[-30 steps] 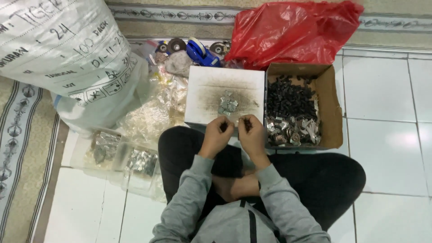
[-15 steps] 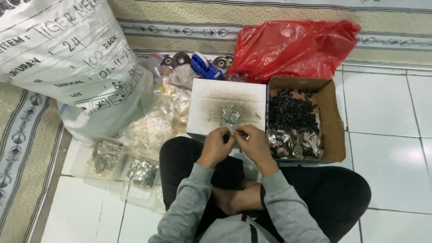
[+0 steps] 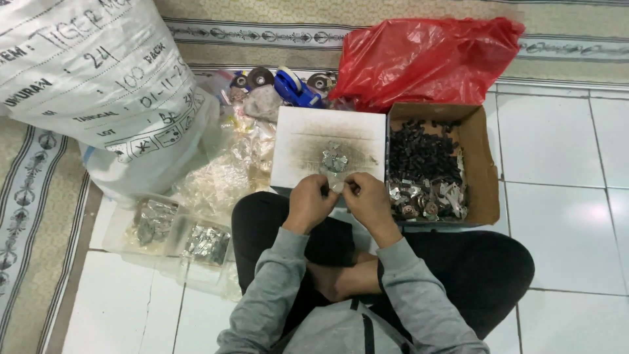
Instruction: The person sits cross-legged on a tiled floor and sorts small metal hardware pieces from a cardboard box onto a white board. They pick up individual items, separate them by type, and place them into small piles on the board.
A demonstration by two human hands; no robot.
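Both your hands, left hand (image 3: 310, 201) and right hand (image 3: 369, 200), are pinched together on a small metal piece (image 3: 337, 186) just short of the white board (image 3: 327, 147). Ease your grip and it could drop into your lap, or scatter the little pile (image 3: 335, 158) just beyond your fingertips.

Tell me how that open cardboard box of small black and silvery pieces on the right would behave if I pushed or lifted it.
The cardboard box would probably slide easily, since it rests on smooth white floor tile. It looks heavy for its size: loose black pieces and silvery pieces fill it. Its flaps are open, so tilting would likely spill them, and the thin walls may flex.
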